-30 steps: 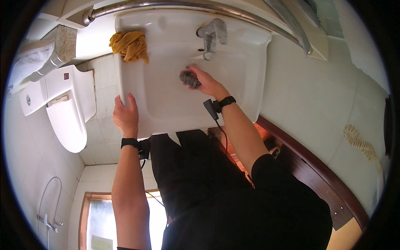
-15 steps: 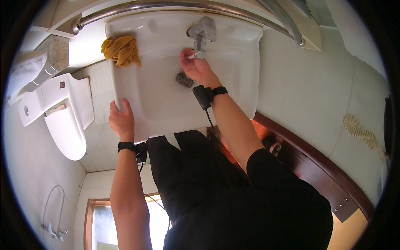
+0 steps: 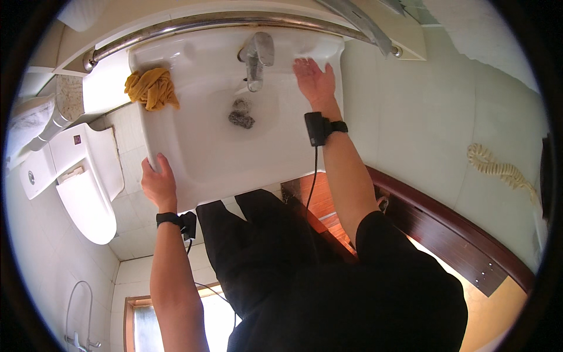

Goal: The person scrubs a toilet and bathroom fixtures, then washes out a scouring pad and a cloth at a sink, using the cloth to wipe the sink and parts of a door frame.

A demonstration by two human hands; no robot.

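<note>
A white washbasin (image 3: 199,167) fills the space in front of me. My left hand (image 3: 159,186) grips its left rim, thumb and fingers on either side of the edge. Over the right part of the basin, my right hand (image 3: 316,82) is open, palm up and holding nothing. To its left stands a chrome faucet (image 3: 255,61). Below the spout, a dark grey scouring pad (image 3: 241,119) lies on the basin floor beside the drain. A crumpled mustard-yellow cloth (image 3: 152,89) hangs over the basin's back left corner.
A metal rail (image 3: 234,19) runs along the back, above the basin. At the left stands a white toilet (image 3: 88,199). A dark red wooden edge (image 3: 446,220) lies at the lower right, and a coiled cream cord (image 3: 498,170) hangs by the right wall.
My right hand has moved away from under the faucet to the right and now lies spread open. The left hand stays on the rim. The view has shifted slightly.
</note>
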